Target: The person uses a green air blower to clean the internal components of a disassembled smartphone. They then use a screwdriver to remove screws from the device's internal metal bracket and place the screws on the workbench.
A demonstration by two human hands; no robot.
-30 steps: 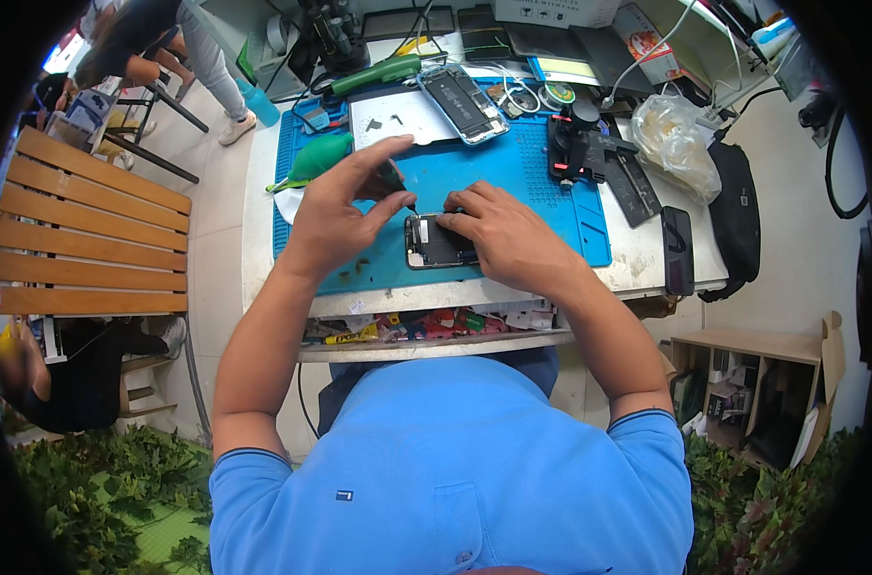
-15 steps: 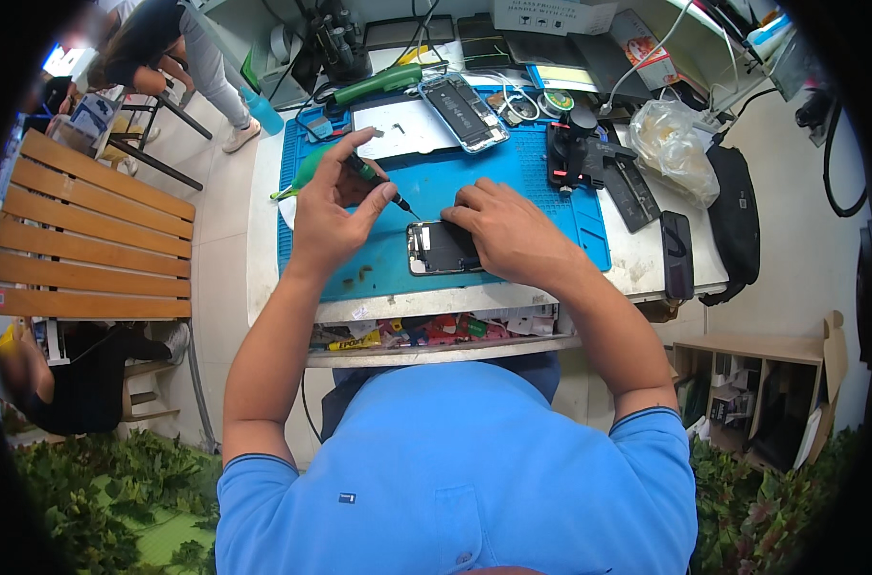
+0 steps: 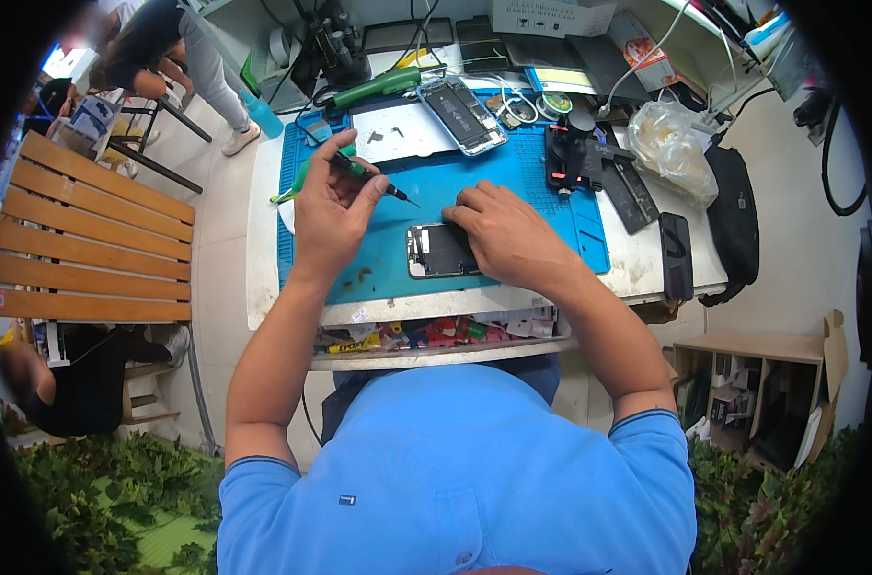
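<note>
My left hand [image 3: 329, 218] grips a slim dark screwdriver [image 3: 395, 191] with green on its handle, thumb and fingers closed round it. Its thin tip points right and hangs above the blue mat, just beyond a detached phone screen panel [image 3: 444, 251]. That panel lies dark side up, with a pale part at its left end. Over its right end rests my right hand [image 3: 515, 235], fingers bent and pressed on its far edge. Part of the panel and the right fingertips are hidden under that hand. An opened phone body [image 3: 460, 115] with exposed insides lies farther back.
The blue mat [image 3: 398, 278] covers the worktop's middle. Behind are a white sheet [image 3: 378, 144] with small dark parts and a green-handled tool [image 3: 378, 86]. To the right stand a black clamp-like device [image 3: 572, 158] and a clear plastic bag [image 3: 668, 153]. A cluttered drawer [image 3: 436, 335] is below.
The screwdriver tip has risen away from the panel's far edge, and the tool lies flatter in my left hand. My right hand stays nearly still on the panel.
</note>
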